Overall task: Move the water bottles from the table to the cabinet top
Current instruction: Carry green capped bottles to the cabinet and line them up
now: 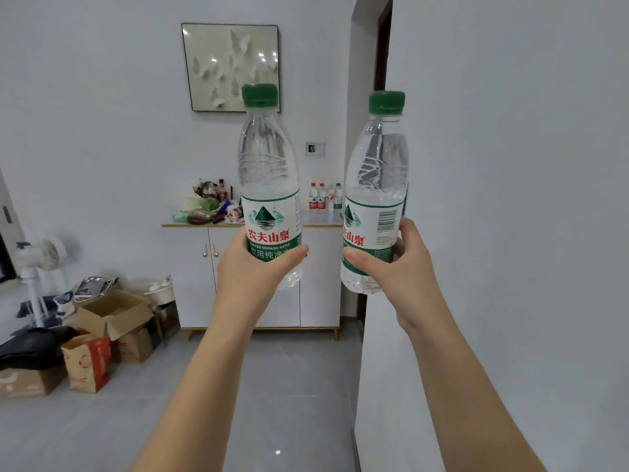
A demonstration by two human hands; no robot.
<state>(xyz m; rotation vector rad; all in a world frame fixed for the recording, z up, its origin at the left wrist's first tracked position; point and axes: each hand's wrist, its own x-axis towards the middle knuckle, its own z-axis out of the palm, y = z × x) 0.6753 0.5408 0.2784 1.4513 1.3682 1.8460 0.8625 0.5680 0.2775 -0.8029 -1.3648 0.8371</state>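
Head view, both arms stretched forward. Wrapped in the left hand [253, 275], fingers and thumb curled round the lower label: left bottle [269, 185], upright, green cap on, clear water inside. Clasped the same way in the right hand [398, 267]: right bottle [376, 185], upright, capped green, also holding clear water, barcode side showing. Held side by side in the air, near each other but apart, well short of the white cabinet [320, 291] against the far wall. On the cabinet top [320, 218], toward its right end, a cluster of small bottles [323, 197] standing upright, some red-labelled, one green-capped. At its left end, a heap of bags and clutter [207, 207]. On the floor left of the cabinet, an open cardboard box [112, 313], flaps up, contents unclear, with a paper bag [88, 364] just beside. Above the cabinet, a framed picture [231, 63] on the wall.
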